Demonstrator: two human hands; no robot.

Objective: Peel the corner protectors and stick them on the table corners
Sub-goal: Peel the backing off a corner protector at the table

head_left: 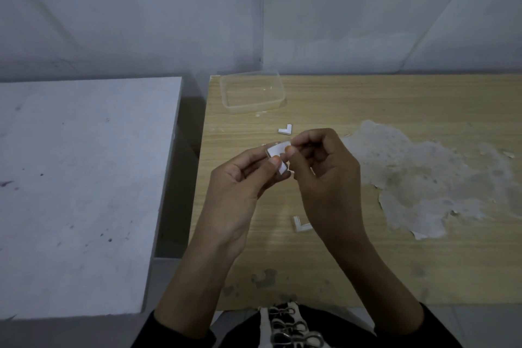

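Hands pinching white corner protector, left hand and right hand both gripping, clear plastic container apparently empty.

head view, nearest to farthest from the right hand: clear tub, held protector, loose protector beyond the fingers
1. held protector, pinched by the right hand
2. loose protector, just beyond that hand
3. clear tub, farther back, to the left

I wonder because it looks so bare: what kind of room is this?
Probably a plain workroom or storeroom: bare grey walls, a worn wooden table with a peeled patch, and a scuffed white table beside it.
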